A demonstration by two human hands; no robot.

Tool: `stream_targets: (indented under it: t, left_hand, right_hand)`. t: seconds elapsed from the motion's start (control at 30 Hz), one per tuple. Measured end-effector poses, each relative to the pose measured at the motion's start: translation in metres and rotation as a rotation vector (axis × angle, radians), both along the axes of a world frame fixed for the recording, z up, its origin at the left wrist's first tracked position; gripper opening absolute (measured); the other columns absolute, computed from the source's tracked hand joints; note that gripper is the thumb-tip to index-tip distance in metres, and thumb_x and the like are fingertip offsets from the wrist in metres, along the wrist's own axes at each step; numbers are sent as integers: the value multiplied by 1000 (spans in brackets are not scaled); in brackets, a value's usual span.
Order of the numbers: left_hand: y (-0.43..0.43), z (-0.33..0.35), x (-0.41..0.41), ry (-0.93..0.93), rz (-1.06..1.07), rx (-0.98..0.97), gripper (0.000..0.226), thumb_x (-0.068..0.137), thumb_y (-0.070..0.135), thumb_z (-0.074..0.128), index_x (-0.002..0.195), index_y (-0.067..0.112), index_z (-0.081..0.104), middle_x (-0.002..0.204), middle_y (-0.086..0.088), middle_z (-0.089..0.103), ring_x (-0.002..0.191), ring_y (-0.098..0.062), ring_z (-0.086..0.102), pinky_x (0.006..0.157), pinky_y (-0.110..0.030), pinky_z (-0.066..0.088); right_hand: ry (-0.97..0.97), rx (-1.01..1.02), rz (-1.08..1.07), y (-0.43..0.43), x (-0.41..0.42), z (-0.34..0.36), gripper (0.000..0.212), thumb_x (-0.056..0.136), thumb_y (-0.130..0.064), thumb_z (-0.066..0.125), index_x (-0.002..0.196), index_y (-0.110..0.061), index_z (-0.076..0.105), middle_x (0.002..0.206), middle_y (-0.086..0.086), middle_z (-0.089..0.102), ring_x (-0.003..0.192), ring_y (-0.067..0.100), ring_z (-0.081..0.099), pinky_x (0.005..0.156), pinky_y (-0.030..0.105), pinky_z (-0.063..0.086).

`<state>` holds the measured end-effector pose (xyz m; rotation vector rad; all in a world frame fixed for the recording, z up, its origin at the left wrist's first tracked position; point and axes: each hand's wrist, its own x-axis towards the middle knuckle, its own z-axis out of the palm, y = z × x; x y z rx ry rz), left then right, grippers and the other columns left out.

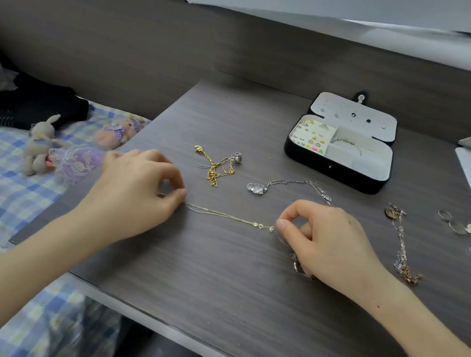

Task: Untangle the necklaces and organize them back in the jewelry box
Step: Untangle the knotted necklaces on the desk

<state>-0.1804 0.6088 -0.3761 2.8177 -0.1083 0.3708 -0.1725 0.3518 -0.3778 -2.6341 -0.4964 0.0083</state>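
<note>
While two plush toys [41, 143] lie on the bed at left, the left grip [134, 190] pinches one end of a thin chain [228, 216] stretched flat on the bench [212, 282], and the right grip [331, 244] pinches the other end. Behind lie one gold tangle [214, 167] and one clear-pendant necklace [288, 183]. One jewelry box [330, 170], lid open, holds one bangle [348, 142] and a stud sheet [310, 139]. One silver chain [402, 252] lies farther right.
</note>
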Motion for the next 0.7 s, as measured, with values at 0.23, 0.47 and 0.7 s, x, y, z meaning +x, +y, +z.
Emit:
stream_targets:
  t: [0.23, 0.47, 0.7]
  left_hand:
    - [-49, 0, 7, 76, -318, -172, 26, 76, 37, 55, 85, 22, 74, 100, 3, 65, 97, -25, 59, 90, -44, 42]
    - [-80, -7, 20, 186, -490, -296, 18, 75, 35, 57, 78, 22, 69, 84, 5, 57, 83, -15, 54, 82, -39, 44]
    - [-72, 0, 20, 342, -475, -451, 19, 86, 12, 65, 73, 24, 58, 75, 9, 63, 74, -5, 58, 73, -23, 46]
  right_hand:
    - [66, 39, -6, 2, 0, 4, 16, 93, -33, 51, 78, -29, 54, 37, -17, 52, 52, -3, 53, 58, 15, 34]
    - [210, 267, -3, 0, 2, 8, 18, 94, -28, 52, 78, -26, 59, 34, -3, 52, 36, 4, 48, 55, 21, 35]
    - [254, 322, -35, -1, 5, 7, 19, 94, -30, 52, 77, -24, 59, 34, -2, 50, 34, 5, 45, 56, 22, 39]
